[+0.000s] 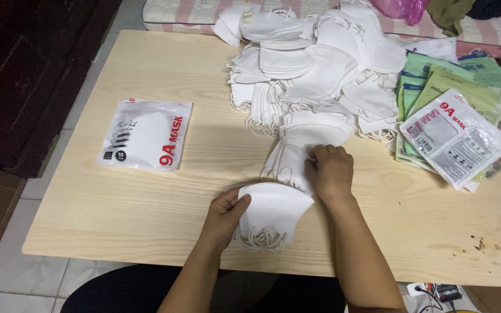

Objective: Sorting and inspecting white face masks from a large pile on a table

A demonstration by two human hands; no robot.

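A small stack of white masks (273, 211) is pinched at its left edge by the left hand (224, 217), near the front of the counter (117, 203). Pretty light and floppy stuff by the looks of it, so it's probably best gripped along the folded edge, not by the ear loops dangling at the bottom. Just behind, the right hand (331, 171) is closed on another mask from a fanned row (302, 148). Further back a big loose pile (314, 64) is heaped up, with a sealed pack (146, 134) off left and flat pouches (459, 116) stacked right.
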